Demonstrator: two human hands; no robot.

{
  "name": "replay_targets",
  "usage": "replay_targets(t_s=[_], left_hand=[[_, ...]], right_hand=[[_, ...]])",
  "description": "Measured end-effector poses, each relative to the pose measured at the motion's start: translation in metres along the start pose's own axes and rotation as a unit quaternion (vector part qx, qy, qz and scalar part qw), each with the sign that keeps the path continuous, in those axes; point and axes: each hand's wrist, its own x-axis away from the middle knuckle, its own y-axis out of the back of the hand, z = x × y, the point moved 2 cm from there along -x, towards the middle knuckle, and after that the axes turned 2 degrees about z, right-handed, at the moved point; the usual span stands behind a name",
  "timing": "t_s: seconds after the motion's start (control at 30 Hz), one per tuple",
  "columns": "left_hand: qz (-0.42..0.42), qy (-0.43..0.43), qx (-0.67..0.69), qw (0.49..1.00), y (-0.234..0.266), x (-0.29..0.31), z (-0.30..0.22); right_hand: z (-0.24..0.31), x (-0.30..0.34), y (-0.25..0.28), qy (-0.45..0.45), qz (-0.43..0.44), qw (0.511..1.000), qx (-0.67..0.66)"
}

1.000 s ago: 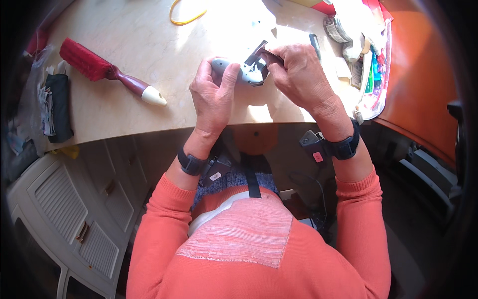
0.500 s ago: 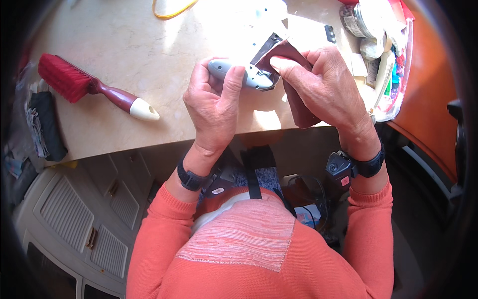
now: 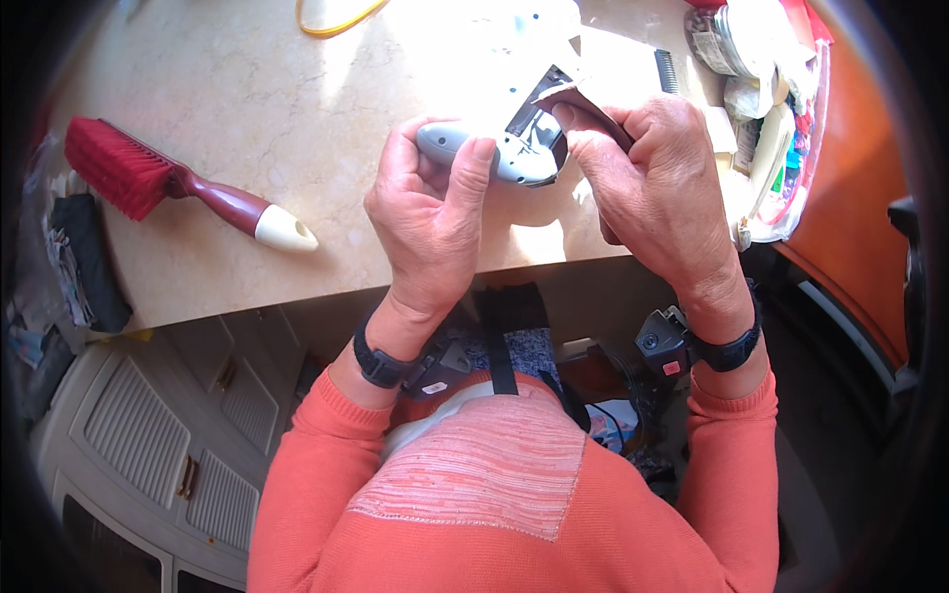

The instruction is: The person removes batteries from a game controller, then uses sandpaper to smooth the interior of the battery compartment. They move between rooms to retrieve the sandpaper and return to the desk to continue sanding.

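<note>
Here's the pale tabletop (image 3: 326,217), its stretch beyond the grey-blue device (image 3: 519,161) so bleached by sunlight that detail is lost. Well left of the device lies a brush (image 3: 188,183): red bristles, maroon handle, cream tip. Now the right hand (image 3: 657,183), just right of the device, fingers curled in and thumb pressing, closed on a brown sheet. And the left hand (image 3: 430,212), wrapped round the device's left part, thumb over the front, fingers mostly hidden behind. So the device is up in that closed grip, partly masked by the thumb, a dark strip by its right end; how the two join is hard to make out. The brown sheet (image 3: 593,106) shows mainly an edge, the rest lost in the right hand; whether it touches the strip, I can't tell. Beyond, left of the device, a yellow band (image 3: 331,32) gets cut off by the upper edge; beyond, to the right, a dark comb (image 3: 667,71).
</note>
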Motion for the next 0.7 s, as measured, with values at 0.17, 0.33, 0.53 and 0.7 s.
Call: replay_targets(t_s=[0.17,0.33,0.53,0.7], left_hand=[[-0.002,0.006,0.008,1.000,0.000,-0.001,0.001],[-0.004,-0.005,0.004,1.000,0.000,0.000,0.002],[-0.005,-0.013,0.002,1.000,0.000,0.001,0.002],[-0.005,-0.025,-0.010,1.000,0.000,0.000,0.003]], right_hand=[[0.005,-0.001,-0.008,-0.044,0.112,0.992,-0.040],[0.002,-0.002,-0.003,-0.060,0.046,0.997,-0.008],[0.002,-0.002,-0.005,-0.155,0.126,0.972,-0.120],[0.008,-0.002,-0.002,-0.070,0.062,0.996,-0.002]])
